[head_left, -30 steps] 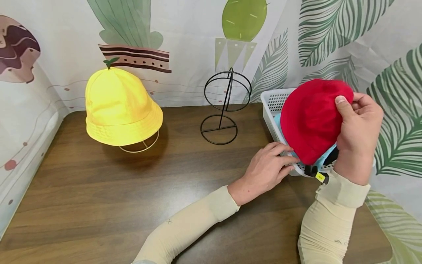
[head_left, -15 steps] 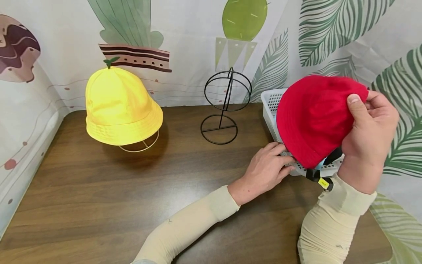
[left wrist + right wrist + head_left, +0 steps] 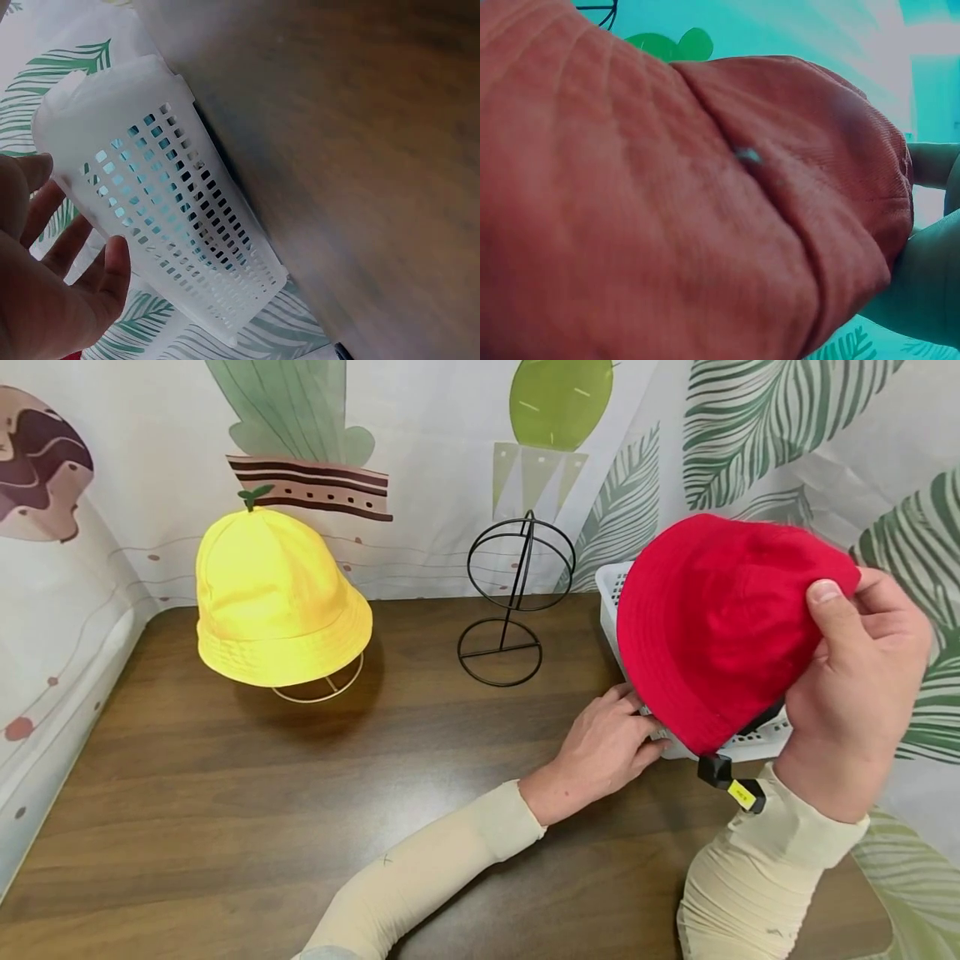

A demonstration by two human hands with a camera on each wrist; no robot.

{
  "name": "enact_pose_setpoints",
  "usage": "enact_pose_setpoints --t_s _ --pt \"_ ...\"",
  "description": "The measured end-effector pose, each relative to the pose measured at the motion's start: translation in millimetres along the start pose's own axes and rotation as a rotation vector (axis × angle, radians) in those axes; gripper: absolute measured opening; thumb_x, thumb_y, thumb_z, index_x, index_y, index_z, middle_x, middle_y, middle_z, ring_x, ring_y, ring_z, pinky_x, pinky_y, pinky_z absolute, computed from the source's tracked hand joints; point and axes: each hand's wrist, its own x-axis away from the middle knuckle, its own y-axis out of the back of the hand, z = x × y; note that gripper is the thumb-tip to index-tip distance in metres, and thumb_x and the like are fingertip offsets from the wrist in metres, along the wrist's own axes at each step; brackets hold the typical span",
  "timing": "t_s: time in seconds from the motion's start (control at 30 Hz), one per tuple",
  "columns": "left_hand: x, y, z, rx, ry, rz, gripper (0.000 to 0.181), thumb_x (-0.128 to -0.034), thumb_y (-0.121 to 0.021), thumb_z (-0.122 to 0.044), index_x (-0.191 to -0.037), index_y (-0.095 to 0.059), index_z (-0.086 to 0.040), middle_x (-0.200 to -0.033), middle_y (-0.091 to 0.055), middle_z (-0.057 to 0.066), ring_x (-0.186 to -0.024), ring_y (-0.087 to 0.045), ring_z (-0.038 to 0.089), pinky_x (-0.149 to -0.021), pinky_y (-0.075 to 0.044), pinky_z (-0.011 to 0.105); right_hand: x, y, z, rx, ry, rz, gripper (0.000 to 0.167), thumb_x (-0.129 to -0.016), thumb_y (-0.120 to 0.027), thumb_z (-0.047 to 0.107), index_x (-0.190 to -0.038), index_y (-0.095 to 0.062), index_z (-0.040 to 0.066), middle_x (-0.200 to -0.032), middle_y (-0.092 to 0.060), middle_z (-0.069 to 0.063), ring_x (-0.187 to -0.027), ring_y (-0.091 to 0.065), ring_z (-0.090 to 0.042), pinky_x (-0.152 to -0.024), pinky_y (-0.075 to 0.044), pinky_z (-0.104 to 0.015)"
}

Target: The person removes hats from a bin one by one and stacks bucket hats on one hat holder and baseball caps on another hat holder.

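A red bucket hat (image 3: 727, 618) hangs in the air above the white plastic basket (image 3: 613, 585), its brim turned to the left. My right hand (image 3: 862, 685) pinches the hat's crown between thumb and fingers; in the right wrist view the red cloth (image 3: 652, 195) fills most of the picture. My left hand (image 3: 603, 739) holds the basket's near left rim. From the left wrist, some fingers of the left hand (image 3: 64, 262) pass behind the rim of the perforated basket (image 3: 172, 195). Light blue shows through its holes, and the hat covers much of its inside.
A yellow bucket hat (image 3: 277, 602) with a green sprout sits on a gold wire stand (image 3: 330, 693) at the left. A bare black wire hat stand (image 3: 501, 650) stands at the back, left of the basket. Patterned cloth hangs behind the wooden table (image 3: 300, 827).
My right hand has lifted the red hat up and to the right, nearer the camera. The left hand has stayed at the basket's rim. The view has shifted very slightly.
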Motion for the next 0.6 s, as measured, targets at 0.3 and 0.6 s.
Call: enact_pose_setpoints --t_s 0.3,0.6 --pt "7.2 13.5 7.2 0.136 0.070 0.013 0.024 -0.1022 -0.069 -0.033 -0.123 -0.076 -0.023 -0.125 -0.066 -0.008 -0.129 -0.056 0.014 -0.119 -0.035 0.024 12.9 -5 8 -0.042 0.044 0.052 0.019 -0.084 -0.073 -0.018 -0.089 -0.057 -0.025 -0.077 -0.061 -0.025 -0.062 -0.056 -0.032 -0.055 -0.052 -0.034" --pt "22.4 40.9 27.7 0.605 0.243 -0.064 0.027 -0.1089 -0.057 -0.021 -0.134 -0.065 -0.017 -0.126 -0.068 -0.006 -0.110 -0.063 0.008 -0.093 -0.052 0.020 25.9 -12 12 -0.109 0.065 0.130 0.019 -0.083 -0.068 -0.015 -0.090 -0.054 -0.027 -0.075 -0.059 -0.028 -0.059 -0.055 -0.033 -0.053 -0.053 -0.034"
